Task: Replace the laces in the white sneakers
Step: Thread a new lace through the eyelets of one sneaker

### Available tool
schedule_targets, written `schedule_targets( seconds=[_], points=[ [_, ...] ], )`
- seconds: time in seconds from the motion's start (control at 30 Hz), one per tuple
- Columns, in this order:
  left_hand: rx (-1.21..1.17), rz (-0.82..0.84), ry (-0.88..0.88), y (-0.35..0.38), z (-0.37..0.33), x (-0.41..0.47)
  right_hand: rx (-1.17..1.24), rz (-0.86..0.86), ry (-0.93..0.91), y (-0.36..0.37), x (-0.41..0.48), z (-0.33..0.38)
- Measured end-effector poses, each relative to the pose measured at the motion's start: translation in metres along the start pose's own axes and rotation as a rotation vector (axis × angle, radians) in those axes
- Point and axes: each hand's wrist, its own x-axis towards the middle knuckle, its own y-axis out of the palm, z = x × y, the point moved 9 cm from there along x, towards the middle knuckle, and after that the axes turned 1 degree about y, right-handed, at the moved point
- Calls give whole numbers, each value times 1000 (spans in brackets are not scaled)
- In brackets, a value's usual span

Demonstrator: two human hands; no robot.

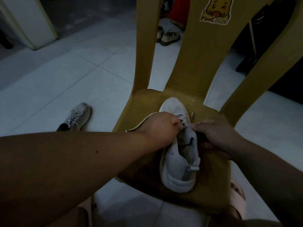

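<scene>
Tho illegible, duck sticker (215,11) abv sneaker (173,163)

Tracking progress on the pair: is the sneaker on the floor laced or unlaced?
Laced. A white lace criss-crosses up the sneaker on the floor.

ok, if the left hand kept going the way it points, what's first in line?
Likely the right hand, gripping the sneaker: the left hand, pinching the lace, points right at its fingers, nearly touching. Depth unclear.
</scene>
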Motion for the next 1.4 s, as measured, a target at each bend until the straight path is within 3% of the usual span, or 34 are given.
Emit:
schedule_targets(
  seconds=[0.17, 0.4, 0.57, 0.77, 0.93, 1.13, 1.33, 1.4],
  points=[
    [-52, -6, -31, 0, 0, -2, -47, -6, 17, 2, 1, 1],
    [8, 86, 16, 8, -1, 5, 116, 102, 160, 12, 5, -17],
    [114, 67, 6, 7, -2, 6, 162, 122, 164, 13, 7, -19],
    [-67, 84, -39, 11, -1, 6, 186, 120, 173, 14, 5, -20],
    [3, 58, -28, 8, -3, 6, 84, 128, 101, 15, 4, -15],
    [16, 86, -31, 10, -4, 10, -163, -4, -123, 4, -5, 8],
    [-37, 33, -13, 9, -4, 12, -84, -159, -188, -4, -6, 9],
    [-77, -35, 7, 4, -5, 13, -173, -244, -237, -9, -11, 18]
  ],
)
